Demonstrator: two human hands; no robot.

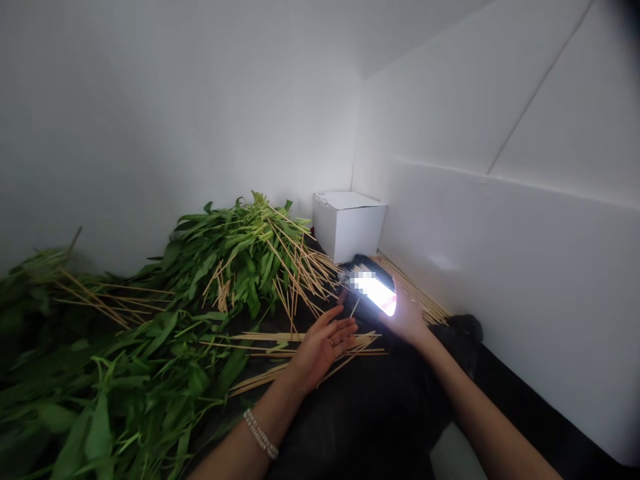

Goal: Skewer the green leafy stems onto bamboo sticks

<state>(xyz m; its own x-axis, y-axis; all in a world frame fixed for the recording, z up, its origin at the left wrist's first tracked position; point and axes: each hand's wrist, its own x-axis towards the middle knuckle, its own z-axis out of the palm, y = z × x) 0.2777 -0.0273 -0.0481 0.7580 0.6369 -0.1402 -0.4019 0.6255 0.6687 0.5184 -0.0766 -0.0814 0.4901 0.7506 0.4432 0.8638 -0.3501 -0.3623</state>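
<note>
My right hand [407, 312] is closed around a phone [379, 295], whose screen glows bright white; part of it is blurred out. Palm up and fingers stretched, my left hand [320, 347] hovers over or rests among thin wooden sticks [270, 336] and holds nothing. A beaded bracelet [261, 435] circles the left wrist. Just beyond my hands, more thin sticks [295, 267] lie scattered over a heap of leafy green stalks [235, 247]. Beneath my hands is black plastic sheeting [350, 427].
A white box [350, 227] stands in the corner between the white walls. Loose leafy greens [125, 393] cover the left side, with more sticks [95, 300] on them. Another row of sticks [430, 308] lies along the right wall, near bunched black plastic [465, 337].
</note>
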